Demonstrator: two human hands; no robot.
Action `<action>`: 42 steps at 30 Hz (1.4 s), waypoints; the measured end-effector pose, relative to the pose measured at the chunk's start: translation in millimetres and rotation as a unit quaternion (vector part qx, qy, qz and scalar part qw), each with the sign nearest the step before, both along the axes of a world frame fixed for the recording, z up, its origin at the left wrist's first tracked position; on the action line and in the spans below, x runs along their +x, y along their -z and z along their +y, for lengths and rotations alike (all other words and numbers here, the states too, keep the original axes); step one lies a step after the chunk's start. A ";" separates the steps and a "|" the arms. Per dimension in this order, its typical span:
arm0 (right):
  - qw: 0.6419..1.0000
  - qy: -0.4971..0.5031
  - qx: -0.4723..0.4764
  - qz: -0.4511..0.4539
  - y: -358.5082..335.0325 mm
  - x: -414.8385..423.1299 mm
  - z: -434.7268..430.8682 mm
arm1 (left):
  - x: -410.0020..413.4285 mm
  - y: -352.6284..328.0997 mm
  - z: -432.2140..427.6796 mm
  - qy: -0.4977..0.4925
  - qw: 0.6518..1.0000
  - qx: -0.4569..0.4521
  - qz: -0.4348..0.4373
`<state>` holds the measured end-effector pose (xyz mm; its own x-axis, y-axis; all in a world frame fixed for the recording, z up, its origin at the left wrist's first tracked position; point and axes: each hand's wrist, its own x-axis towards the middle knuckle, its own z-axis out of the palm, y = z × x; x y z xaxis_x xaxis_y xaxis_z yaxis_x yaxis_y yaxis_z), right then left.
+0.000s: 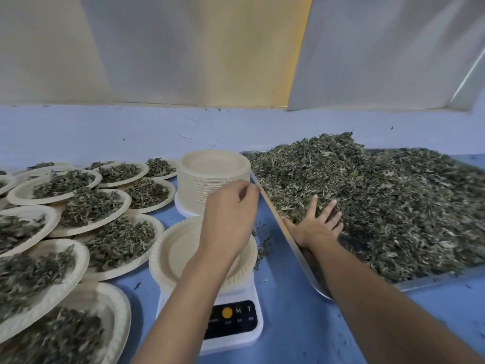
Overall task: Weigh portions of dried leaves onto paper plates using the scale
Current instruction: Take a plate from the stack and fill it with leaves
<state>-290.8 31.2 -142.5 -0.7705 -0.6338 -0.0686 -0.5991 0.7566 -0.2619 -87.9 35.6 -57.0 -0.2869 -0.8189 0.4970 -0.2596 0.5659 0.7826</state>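
An empty paper plate sits on the white scale, whose black panel faces me. My left hand hovers above that plate's far edge with its fingers curled in, and I see nothing in it. Just behind it stands a tall stack of empty plates. My right hand lies with spread fingers on the big heap of dried leaves, its fingertips partly sunk in. The heap fills a metal tray to the right of the scale.
Several paper plates heaped with leaves overlap one another across the left side of the blue table. Loose leaf crumbs lie between the scale and the tray. A pale wall closes off the back.
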 end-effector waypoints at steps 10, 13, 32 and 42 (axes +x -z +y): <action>0.959 -0.161 -0.164 0.165 3.5 -12.1 -28.9 | 1.7 -6.8 -8.6 0.012 0.998 0.031 0.044; 0.952 -0.243 -0.114 0.145 6.3 -22.0 -37.2 | 4.8 -6.9 -11.0 0.009 0.998 0.041 0.053; 0.904 -0.116 -0.397 -0.111 -48.4 5.6 -29.1 | 41.9 -19.7 -7.6 -0.025 0.990 0.088 0.106; 0.713 -0.263 -0.463 -0.456 -104.5 114.0 2.1 | 74.9 -27.1 -2.6 -0.069 0.987 0.072 0.127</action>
<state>-176.8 33.3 -38.0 -0.3127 -0.9173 0.2467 0.0036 -0.2608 -0.9654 -13.0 33.0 -29.9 -0.0499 -0.9089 0.4140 -0.1120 0.4170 0.9020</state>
